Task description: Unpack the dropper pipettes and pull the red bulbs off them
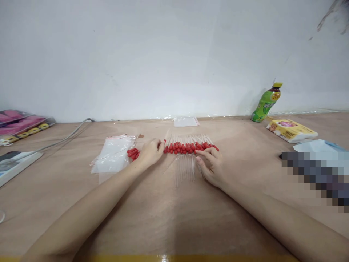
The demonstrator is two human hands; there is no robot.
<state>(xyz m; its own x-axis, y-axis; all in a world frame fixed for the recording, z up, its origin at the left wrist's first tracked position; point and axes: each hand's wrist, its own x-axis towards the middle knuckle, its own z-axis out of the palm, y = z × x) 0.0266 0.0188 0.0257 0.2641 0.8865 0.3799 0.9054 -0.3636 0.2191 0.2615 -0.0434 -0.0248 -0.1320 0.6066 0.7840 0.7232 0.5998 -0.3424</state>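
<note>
Glass droppers with red rubber bulbs point(188, 147) lie in a row across the middle of the table, some tips pointing away from me and others toward me. My left hand point(151, 152) is closed at the row's left end, pinching a dropper point(165, 140) by its red bulb. Beside that wrist, several loose red bulbs point(132, 153) lie in a small heap, partly covered by the hand. At the right part of the row, my right hand point(214, 165) has its fingers extended, with the index fingertip touching a red bulb and the thumb slightly apart below it.
Clear zip bags point(114, 154) lie left of the loose bulbs, and another bag point(187, 122) is near the wall. A grey cable point(65, 139) crosses the left side. On the right are a green bottle point(265, 103), a yellow tissue pack point(292, 131) and a blurred dark object point(313, 174).
</note>
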